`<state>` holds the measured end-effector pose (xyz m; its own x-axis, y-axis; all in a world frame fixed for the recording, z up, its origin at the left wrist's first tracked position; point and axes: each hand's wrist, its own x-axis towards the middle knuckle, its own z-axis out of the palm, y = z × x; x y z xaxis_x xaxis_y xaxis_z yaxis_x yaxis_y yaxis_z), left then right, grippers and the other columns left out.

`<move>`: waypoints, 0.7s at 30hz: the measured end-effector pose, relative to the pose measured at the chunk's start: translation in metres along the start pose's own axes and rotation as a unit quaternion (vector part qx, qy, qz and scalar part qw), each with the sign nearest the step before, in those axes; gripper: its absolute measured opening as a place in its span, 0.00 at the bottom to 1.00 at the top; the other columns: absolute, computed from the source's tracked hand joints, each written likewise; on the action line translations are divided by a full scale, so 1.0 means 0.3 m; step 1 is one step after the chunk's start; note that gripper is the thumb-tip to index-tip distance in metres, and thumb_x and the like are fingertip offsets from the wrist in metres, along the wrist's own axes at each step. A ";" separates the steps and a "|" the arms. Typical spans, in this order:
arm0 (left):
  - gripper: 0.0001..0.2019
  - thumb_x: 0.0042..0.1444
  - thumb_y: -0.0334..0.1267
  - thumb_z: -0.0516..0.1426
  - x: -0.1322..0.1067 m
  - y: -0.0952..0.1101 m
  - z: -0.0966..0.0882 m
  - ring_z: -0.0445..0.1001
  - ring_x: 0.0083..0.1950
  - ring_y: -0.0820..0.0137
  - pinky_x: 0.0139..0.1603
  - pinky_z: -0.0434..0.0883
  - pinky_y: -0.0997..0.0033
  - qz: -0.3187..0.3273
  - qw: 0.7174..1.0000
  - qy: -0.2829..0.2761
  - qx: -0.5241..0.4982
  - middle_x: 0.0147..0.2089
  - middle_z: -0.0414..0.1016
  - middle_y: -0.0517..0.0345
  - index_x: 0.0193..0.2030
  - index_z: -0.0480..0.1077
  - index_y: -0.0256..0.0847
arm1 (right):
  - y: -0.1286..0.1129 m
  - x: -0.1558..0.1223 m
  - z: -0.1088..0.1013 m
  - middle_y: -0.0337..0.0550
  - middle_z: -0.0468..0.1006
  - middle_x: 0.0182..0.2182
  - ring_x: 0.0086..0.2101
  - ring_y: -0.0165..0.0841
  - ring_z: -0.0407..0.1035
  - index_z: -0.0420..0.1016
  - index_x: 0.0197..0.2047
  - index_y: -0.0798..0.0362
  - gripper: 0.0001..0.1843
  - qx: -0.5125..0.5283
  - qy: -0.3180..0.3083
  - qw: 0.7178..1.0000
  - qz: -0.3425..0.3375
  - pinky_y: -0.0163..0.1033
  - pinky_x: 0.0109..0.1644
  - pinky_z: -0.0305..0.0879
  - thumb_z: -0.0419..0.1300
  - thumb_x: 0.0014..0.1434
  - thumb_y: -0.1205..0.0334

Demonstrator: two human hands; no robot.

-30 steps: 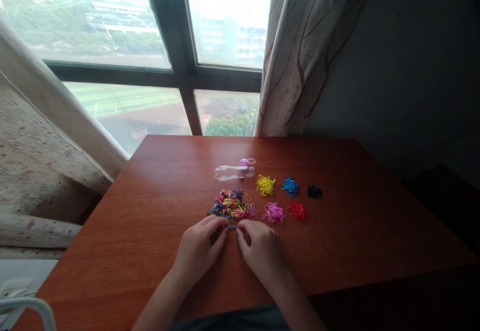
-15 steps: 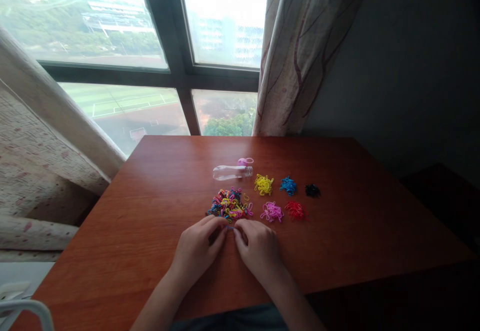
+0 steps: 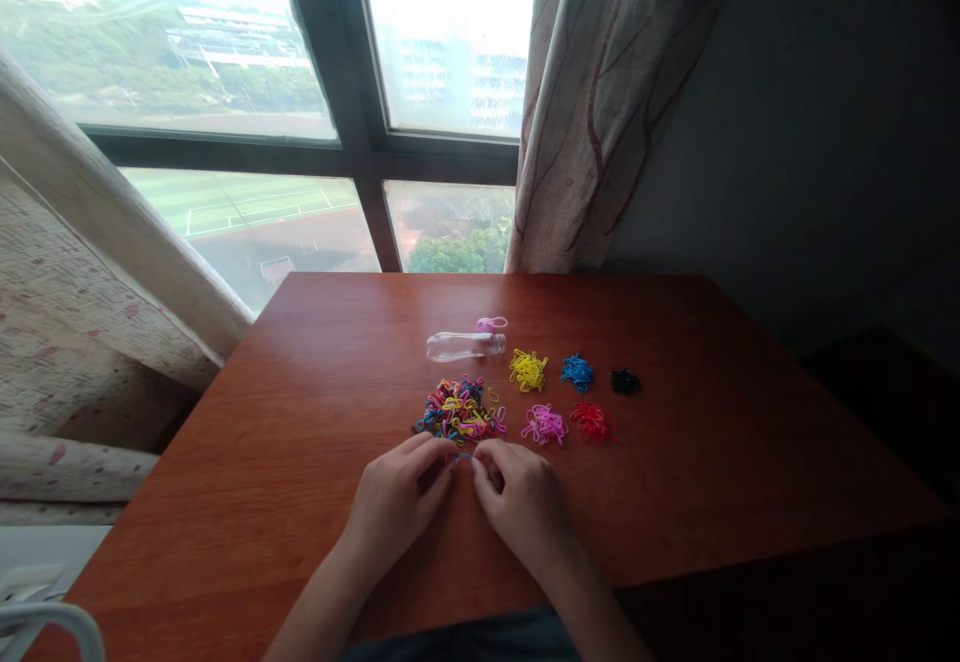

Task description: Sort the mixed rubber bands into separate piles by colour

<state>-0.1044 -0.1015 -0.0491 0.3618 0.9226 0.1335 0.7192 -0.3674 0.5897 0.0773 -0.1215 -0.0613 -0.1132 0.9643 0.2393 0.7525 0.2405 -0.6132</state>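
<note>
The right hand (image 3: 525,492) has edged slightly away from the left hand (image 3: 401,492) since half a second ago, widening the gap at the fingertips. Both hands pinch a thin blue rubber band (image 3: 465,457) — it bridges that gap, just nearer the person than the mixed rubber-band pile (image 3: 459,408). Beyond the pile, a clear bottle (image 3: 461,346) lies on its side — on the wooden table (image 3: 300,362).

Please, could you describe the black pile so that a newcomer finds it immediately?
On the brown table by the window, look right of the mixed-colour heap. The black pile is the rightmost of all, beyond the blue pile, and the darkest.
</note>
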 end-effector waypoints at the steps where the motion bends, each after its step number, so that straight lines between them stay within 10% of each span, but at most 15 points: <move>1: 0.08 0.62 0.35 0.53 -0.001 0.001 0.000 0.74 0.36 0.70 0.37 0.68 0.74 0.001 1.000 0.001 -0.001 0.37 0.77 0.59 0.42 0.74 0.45 | -0.001 0.000 -0.001 0.35 0.74 0.25 0.27 0.30 0.68 0.71 0.32 0.50 0.06 -0.003 -0.001 1.000 -0.001 0.34 0.33 0.50 0.56 0.60 0.69; 13: 0.06 0.61 0.35 0.54 0.030 0.035 -0.014 0.71 0.29 0.73 0.32 0.67 0.76 0.018 0.998 0.055 -0.039 0.32 0.75 0.60 0.38 0.73 0.43 | -0.011 -0.016 -0.018 0.37 0.77 0.28 0.30 0.31 0.70 0.71 0.34 0.50 0.06 0.013 -0.003 1.000 0.002 0.34 0.34 0.53 0.55 0.61 0.69; 21: 0.08 0.62 0.36 0.53 0.328 0.244 0.006 0.76 0.37 0.68 0.35 0.67 0.72 0.075 0.994 0.007 0.079 0.38 0.77 0.56 0.39 0.75 0.44 | -0.020 -0.009 -0.029 0.36 0.75 0.26 0.28 0.30 0.69 0.69 0.30 0.51 0.07 -0.034 -0.029 0.999 0.016 0.35 0.31 0.49 0.57 0.58 0.70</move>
<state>-0.0149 -0.0377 0.0058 0.4639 0.8575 0.2224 0.7424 -0.5133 0.4306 0.0788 -0.1266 -0.0516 -0.1242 0.9769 0.1741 0.7985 0.2025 -0.5668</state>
